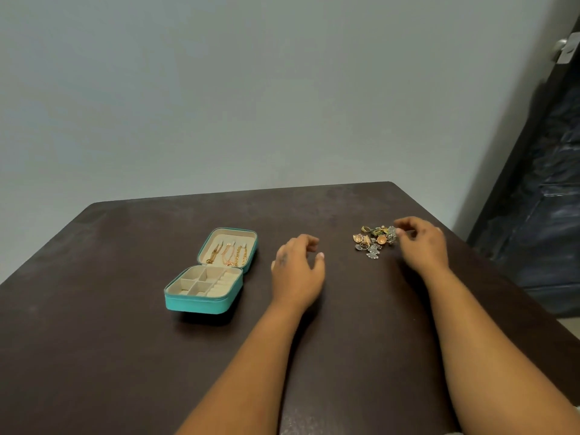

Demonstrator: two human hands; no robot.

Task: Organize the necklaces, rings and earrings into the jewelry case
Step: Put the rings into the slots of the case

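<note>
on a dark brown table set against a pale grey wall, a person's two bare forearms reach forward from the bottom edge of the head view. the left hand hovers palm down near the table's middle, between the case and the loose jewelry, its fingers loosely curled and its thumb spread to the right; it holds nothing and touches neither. the right hand stretches farther out, angled left, with its fingertips bent down at the right edge of a small heap of rings and earrings. whether those fingers already pinch a piece or merely touch the heap cannot be told, since the hand is blurred there. the heap, a mix of gold and silver pieces, lies on the table's far right part, well apart from the teal jewelry case. the case sits open and left of centre, its lid laid back flat towards the wall. several gold necklaces hang in a row across the lid's cream lining. the base shows cream compartments on the left and padded ring rolls on the right. a dark door with a metal handle stands at the frame's right edge.
</note>
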